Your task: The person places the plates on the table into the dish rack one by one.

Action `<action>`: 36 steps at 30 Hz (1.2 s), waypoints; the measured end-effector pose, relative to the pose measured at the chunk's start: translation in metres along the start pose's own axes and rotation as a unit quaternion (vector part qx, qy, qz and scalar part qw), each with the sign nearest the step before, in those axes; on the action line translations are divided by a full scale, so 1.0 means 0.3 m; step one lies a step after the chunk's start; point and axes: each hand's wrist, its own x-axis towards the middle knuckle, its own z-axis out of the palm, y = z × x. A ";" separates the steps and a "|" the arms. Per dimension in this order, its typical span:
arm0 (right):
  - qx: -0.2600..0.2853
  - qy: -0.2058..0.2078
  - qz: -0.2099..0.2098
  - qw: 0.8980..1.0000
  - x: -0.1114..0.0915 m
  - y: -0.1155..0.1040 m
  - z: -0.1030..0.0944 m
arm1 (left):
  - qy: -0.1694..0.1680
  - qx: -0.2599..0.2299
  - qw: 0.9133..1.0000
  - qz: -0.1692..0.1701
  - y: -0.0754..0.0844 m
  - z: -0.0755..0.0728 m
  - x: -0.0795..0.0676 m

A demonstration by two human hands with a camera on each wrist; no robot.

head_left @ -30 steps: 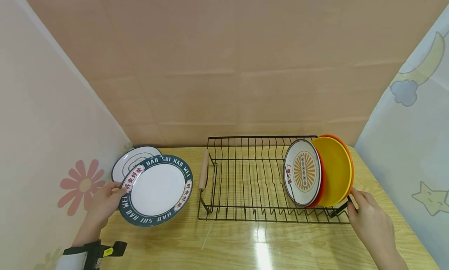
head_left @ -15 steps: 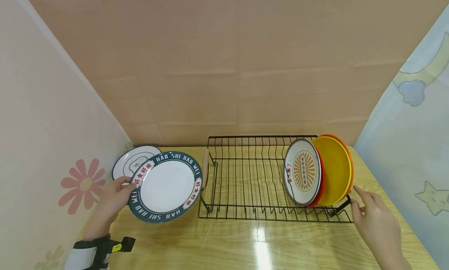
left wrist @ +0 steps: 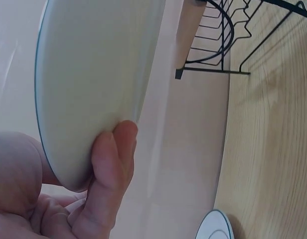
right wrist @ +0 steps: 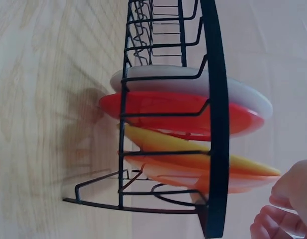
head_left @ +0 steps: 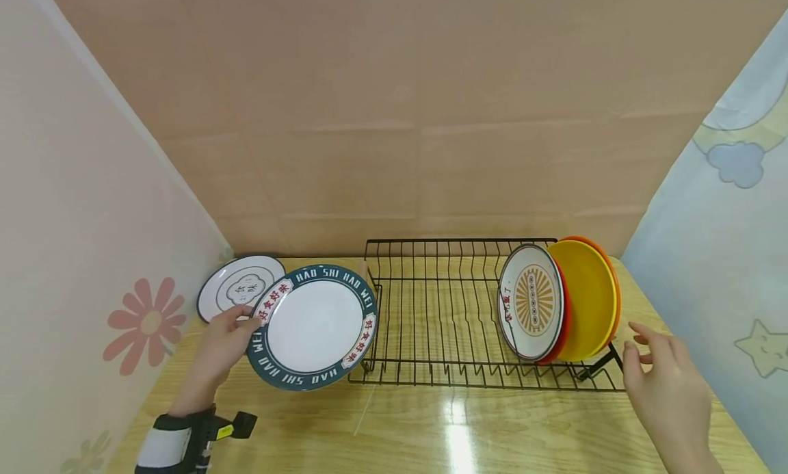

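Note:
My left hand [head_left: 224,340] pinches the left rim of a white plate [head_left: 315,325] with a dark teal lettered border. In the left wrist view the thumb is on one face and the fingers [left wrist: 106,159] lie against the pale underside. The plate is raised over the table and overlaps the left end of a black wire dish rack [head_left: 431,362]. At the rack's right end my right hand [head_left: 667,388] hovers with loosely bent fingers, holding nothing. Standing in the rack beside it are a patterned white plate [head_left: 531,303], a red plate [right wrist: 183,113], a yellow plate [head_left: 585,303] and an orange plate [head_left: 616,282].
Another white plate [head_left: 243,288] with a dark rim lies at the back left, partly behind the held one. A wooden handle [left wrist: 189,32] is fixed to the rack's left end. Papered walls enclose the wooden table [head_left: 406,426] at the back and sides.
My left hand has carried the teal-bordered plate to the right, up to the rack's left end. My right hand has drawn away from the rack's right end, slightly right.

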 end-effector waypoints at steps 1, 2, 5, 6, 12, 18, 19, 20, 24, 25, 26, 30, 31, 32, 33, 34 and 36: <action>0.001 0.004 0.001 1.000 0.002 -0.005 -0.001 | -0.001 -0.003 1.000 0.002 0.003 0.005 0.001; 0.002 0.008 0.002 1.000 0.004 -0.010 -0.002 | 0.000 -0.004 1.000 0.004 0.007 0.009 0.001; 0.003 0.021 0.000 1.000 0.011 -0.028 -0.005 | -0.001 -0.014 1.000 0.012 0.017 0.025 0.003; 0.005 0.026 -0.002 1.000 0.013 -0.034 -0.005 | -0.002 -0.017 1.000 0.015 0.020 0.030 0.004; 0.020 0.027 0.000 0.999 0.024 -0.083 -0.003 | -0.008 -0.036 0.999 0.020 0.044 0.066 0.007; 0.034 0.006 -0.013 0.999 0.033 -0.138 0.005 | -0.015 -0.056 0.998 0.021 0.067 0.107 0.016; 0.038 0.008 -0.021 0.999 0.034 -0.146 0.009 | -0.017 -0.061 0.998 0.020 0.069 0.114 0.018; 0.043 0.010 -0.030 0.999 0.036 -0.153 0.013 | -0.018 -0.065 0.998 0.020 0.071 0.121 0.020; 0.059 0.009 -0.045 0.997 0.036 -0.181 0.033 | -0.028 -0.082 0.996 0.017 0.081 0.149 0.021; 0.063 0.005 -0.047 0.997 0.036 -0.188 0.038 | -0.029 -0.085 0.996 0.016 0.083 0.155 0.022; 0.065 0.000 -0.049 0.997 0.036 -0.196 0.043 | -0.030 -0.087 0.996 0.016 0.086 0.162 0.021; 0.073 -0.016 -0.059 0.995 0.035 -0.227 0.062 | -0.034 -0.099 0.994 0.018 0.098 0.189 0.021; 0.076 -0.016 -0.063 0.995 0.035 -0.235 0.068 | -0.034 -0.101 0.994 0.020 0.102 0.195 0.021; 0.081 -0.015 -0.064 0.995 0.034 -0.244 0.074 | -0.034 -0.101 0.994 0.022 0.106 0.202 0.020; 0.085 -0.013 -0.067 0.994 0.033 -0.253 0.081 | -0.034 -0.104 0.994 0.023 0.110 0.208 0.019; 0.091 -0.014 -0.068 0.993 0.032 -0.262 0.087 | -0.034 -0.107 0.993 0.026 0.115 0.214 0.019; 0.100 -0.013 -0.068 0.993 0.030 -0.280 0.099 | -0.034 -0.110 0.993 0.028 0.123 0.226 0.016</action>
